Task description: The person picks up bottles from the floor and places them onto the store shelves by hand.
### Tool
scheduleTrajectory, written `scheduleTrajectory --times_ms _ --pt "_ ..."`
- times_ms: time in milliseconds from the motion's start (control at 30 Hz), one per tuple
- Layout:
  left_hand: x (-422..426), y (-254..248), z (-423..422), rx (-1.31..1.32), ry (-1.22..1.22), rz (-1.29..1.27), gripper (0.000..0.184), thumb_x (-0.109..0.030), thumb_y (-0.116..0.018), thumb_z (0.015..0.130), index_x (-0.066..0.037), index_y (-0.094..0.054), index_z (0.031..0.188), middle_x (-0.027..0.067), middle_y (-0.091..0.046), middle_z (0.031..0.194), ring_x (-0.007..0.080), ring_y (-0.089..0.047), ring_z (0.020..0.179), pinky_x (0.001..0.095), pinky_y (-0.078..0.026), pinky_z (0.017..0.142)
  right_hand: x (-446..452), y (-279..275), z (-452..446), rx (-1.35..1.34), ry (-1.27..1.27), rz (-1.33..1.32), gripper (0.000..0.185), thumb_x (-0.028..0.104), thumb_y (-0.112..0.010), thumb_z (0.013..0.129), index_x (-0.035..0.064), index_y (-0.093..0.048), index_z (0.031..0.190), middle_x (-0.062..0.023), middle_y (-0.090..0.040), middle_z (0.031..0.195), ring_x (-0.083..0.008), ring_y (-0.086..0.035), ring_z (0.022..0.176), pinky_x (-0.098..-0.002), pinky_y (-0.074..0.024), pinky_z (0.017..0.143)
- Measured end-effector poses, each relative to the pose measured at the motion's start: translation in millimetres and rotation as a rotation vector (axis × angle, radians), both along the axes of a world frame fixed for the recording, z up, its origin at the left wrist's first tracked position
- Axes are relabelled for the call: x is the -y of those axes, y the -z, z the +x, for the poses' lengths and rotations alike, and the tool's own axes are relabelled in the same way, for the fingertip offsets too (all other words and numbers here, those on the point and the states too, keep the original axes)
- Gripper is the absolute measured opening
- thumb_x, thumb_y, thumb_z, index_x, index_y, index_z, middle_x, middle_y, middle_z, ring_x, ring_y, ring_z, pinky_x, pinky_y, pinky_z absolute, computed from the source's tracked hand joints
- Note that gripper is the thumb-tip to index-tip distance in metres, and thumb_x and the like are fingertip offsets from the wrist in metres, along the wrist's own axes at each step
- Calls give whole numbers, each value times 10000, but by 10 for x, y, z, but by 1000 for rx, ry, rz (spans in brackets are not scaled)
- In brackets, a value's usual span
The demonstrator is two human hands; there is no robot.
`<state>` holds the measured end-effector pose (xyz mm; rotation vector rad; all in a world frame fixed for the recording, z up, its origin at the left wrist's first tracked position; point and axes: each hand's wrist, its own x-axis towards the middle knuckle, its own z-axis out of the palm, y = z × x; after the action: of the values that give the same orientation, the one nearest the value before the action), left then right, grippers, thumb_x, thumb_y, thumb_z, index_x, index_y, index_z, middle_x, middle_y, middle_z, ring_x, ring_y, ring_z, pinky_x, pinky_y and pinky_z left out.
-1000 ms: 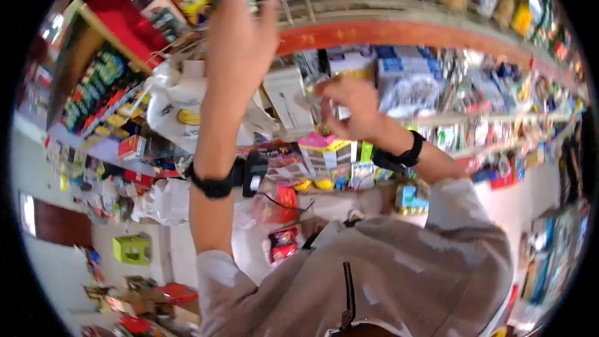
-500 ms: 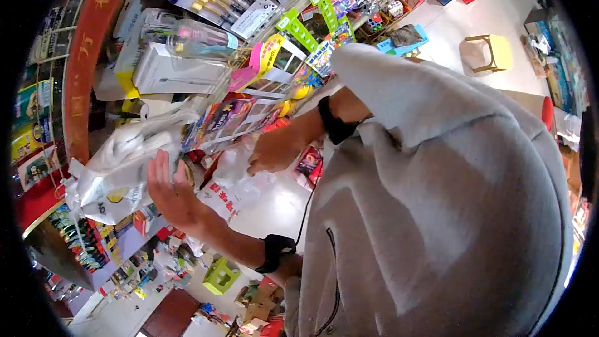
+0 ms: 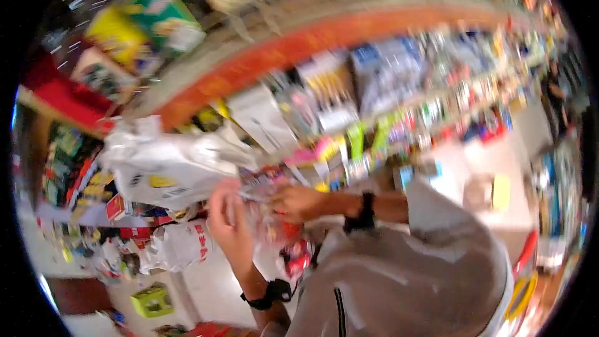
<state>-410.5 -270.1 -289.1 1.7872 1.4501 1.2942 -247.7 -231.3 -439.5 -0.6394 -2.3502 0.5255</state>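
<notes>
A white plastic bag (image 3: 171, 168) with dark print and a yellow patch hangs at the shelf front on the left. My left hand (image 3: 229, 215) is at the bag's lower right edge, its fingers raised and stretched out; blur hides whether they touch it. To the right, my right hand (image 3: 301, 203) has its fingers bent round a crumpled clear plastic bag (image 3: 263, 223), whose contents I cannot make out. Both wrists wear black bands.
A shelf with a red edge strip (image 3: 299, 40) runs across the top, holding boxed brushes (image 3: 334, 87) and a white box (image 3: 262, 115). A white bag with red print (image 3: 181, 246) is lower left, above a green stool (image 3: 151, 299). A yellow stool (image 3: 501, 192) stands right.
The view has turned, so the shelf now runs more level across the top, and it is blurred. My hands appear closer together, with the right one still at the clear plastic.
</notes>
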Motion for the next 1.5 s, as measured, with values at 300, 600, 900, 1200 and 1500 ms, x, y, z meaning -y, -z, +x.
scheduleTrajectory --times_ms 300,600,900,1200,1500 --pt "-321 -831 152 12 78 370 227 -1 -627 910 -1 -664 1135 160 -700 1120 286 -679 1064 366 -518 913 -289 -2403 669 -257 176 305 236 28 -708 839 6 -683 1072 -167 -706 1018 -330 -685 921 -400 -552 791" --pt "-939 -1667 404 -323 -22 881 384 -3 -665 839 11 -585 1215 197 -575 1308 379 -551 1231 479 -438 1067 -932 -3965 276 -474 379 545 665 77 -728 833 -82 -402 1390 -303 -553 1299 -432 -590 1182 -459 -472 1023" --pt "-1201 -1524 480 -424 -24 932 501 -37 -661 820 65 -481 1277 272 -512 1316 456 -495 1247 540 -392 1099 -1403 -3993 -134 -650 605 659 832 93 -751 813 -110 -262 1456 -335 -479 1386 -412 -496 1313 -417 -384 1119" --pt "-1214 -1574 485 -348 -60 847 456 -30 -639 846 99 -483 1254 302 -512 1309 472 -506 1228 509 -426 1060 -1558 -3877 -104 -640 772 496 788 107 -786 765 -105 -359 1393 -302 -619 1174 -423 -624 1121 -445 -486 982" --pt "-1188 -1695 507 -210 -54 709 516 -43 -680 853 79 -470 1309 308 -594 1207 500 -582 1103 518 -484 952 -1337 -3869 -75 -677 675 634 773 119 -783 732 -93 -371 1351 -318 -540 1219 -477 -572 1108 -483 -470 979"
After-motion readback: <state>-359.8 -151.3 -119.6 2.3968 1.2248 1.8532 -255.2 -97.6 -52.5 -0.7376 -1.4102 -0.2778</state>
